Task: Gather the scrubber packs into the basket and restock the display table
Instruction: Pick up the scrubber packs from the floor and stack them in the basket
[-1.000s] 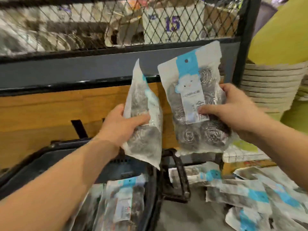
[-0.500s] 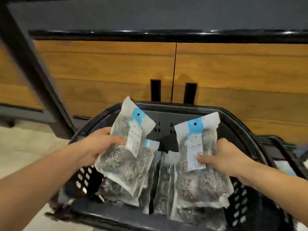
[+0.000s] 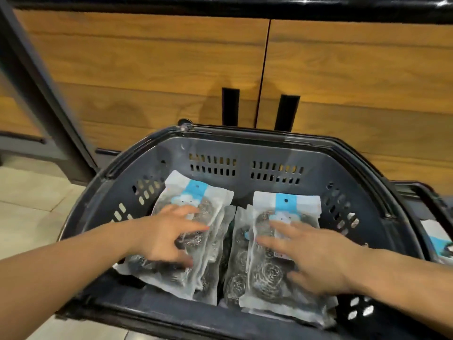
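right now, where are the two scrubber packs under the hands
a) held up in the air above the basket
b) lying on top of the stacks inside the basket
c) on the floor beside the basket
b: the left hand and right hand lie with spread fingers on the left pack and right pack, each atop a stack inside the basket.

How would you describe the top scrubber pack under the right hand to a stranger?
In the dark grey plastic basket lie two stacks of clear steel-scrubber packs. The wanted pack tops the right stack, under the right hand. Its blue header lies square; the left top pack is tilted.
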Demonstrator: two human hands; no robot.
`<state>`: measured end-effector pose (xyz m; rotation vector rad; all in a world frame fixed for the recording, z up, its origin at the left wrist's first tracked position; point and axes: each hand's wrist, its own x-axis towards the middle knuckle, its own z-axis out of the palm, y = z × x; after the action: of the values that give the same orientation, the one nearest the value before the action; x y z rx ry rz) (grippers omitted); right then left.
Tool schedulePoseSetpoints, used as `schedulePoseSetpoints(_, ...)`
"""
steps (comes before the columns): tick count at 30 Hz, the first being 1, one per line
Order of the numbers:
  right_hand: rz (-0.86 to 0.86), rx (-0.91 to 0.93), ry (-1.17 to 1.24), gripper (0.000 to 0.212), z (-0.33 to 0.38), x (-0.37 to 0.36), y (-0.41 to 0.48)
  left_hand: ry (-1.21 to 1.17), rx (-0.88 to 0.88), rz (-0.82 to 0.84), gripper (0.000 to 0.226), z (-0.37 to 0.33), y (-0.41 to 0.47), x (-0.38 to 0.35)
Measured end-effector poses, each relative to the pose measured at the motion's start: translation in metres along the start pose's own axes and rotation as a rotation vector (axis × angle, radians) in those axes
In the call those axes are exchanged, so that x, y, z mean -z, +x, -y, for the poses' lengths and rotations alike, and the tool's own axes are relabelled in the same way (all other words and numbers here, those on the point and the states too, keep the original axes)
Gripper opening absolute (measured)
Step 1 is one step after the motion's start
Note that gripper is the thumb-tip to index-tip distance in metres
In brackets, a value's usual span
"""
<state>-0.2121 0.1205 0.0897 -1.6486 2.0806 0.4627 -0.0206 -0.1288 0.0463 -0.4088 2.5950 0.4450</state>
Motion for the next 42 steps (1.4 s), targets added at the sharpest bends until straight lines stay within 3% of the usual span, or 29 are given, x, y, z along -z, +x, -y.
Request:
schedulePoseSetpoints(2, 0.096, 0.009, 0.039, 0.076, -0.002, -0.001, 0.002, 0.023, 0.013, 0.057, 0.095, 0.007, 0.0, -0.003)
schedulePoseSetpoints(8, 0.141, 0.0, -0.026, 0.072, -0.021, 0.006, -0.011, -0.057, 0.006, 0.068, 0.092, 0.008, -0.007, 0.005)
schedulePoseSetpoints(10, 0.086, 0.037, -0.028, 0.075, -0.028, 0.007, -0.019, -0.082, 0.018, 0.036, 0.094, -0.01, -0.008, 0.014)
schedulePoseSetpoints(13, -0.164, 0.041, 0.036, 0.067, -0.051, 0.017, -0.039, -0.112, -0.008, -0.083, 0.094, -0.055, -0.002, 0.044)
schedulePoseSetpoints(17, -0.512, 0.044, 0.185, 0.047, -0.098, 0.035, -0.095, -0.173, -0.139, -0.315, 0.087, -0.151, 0.022, 0.099)
schedulePoseSetpoints(22, -0.809, -0.094, 0.369, 0.031, -0.196, 0.008, -0.186, -0.401, -0.351, -0.569, 0.057, -0.307, 0.071, 0.139)
schedulePoseSetpoints(25, -0.834, -0.313, 0.456, 0.028, -0.268, -0.047, -0.237, -0.407, -0.447, -0.569, 0.045, -0.404, 0.107, 0.131)
schedulePoseSetpoints(29, -0.72, -0.587, 0.564, 0.029, -0.343, -0.148, -0.288, -0.424, -0.466, -0.411, 0.036, -0.505, 0.17, 0.076)
schedulePoseSetpoints(33, -0.522, -0.772, 0.62, 0.042, -0.385, -0.253, -0.306, -0.377, -0.378, -0.22, 0.04, -0.563, 0.235, 0.006)
schedulePoseSetpoints(36, -0.433, -0.875, 0.797, 0.048, -0.395, -0.316, -0.296, -0.25, -0.197, -0.169, 0.049, -0.564, 0.28, -0.037)
schedulePoseSetpoints(38, -0.441, -0.946, 1.053, 0.046, -0.392, -0.344, -0.274, -0.163, -0.04, -0.204, 0.06, -0.542, 0.308, -0.053)
schedulePoseSetpoints(42, -0.645, -1.041, 1.697, 0.04, -0.368, -0.374, -0.206, -0.021, 0.233, -0.33, 0.085, -0.482, 0.349, -0.059)
